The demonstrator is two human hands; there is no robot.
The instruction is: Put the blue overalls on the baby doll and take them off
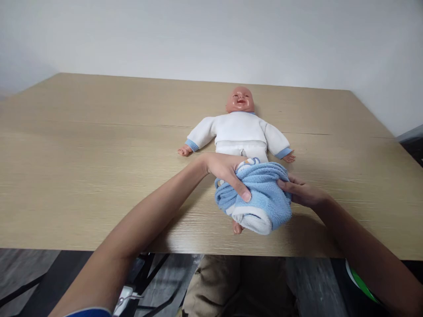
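A baby doll [240,125] in a white top with blue cuffs lies on its back, head away from me. Over its legs I hold bunched light-blue terry baby pants [264,193] with white trim. My left hand [229,174] grips the gathered cloth from the left, thumb on top and the other fingers hidden. On the right side, my right hand [302,191] pinches the edge of the cloth between thumb and fingers. One doll foot [237,227] shows below the cloth; the rest of the legs is mostly covered.
The doll lies on a light wooden table [99,176] with a seam across it. A pale wall [198,39] stands behind the table. Beneath the near edge are my trousers [214,286], a dark metal frame and a white object [124,299].
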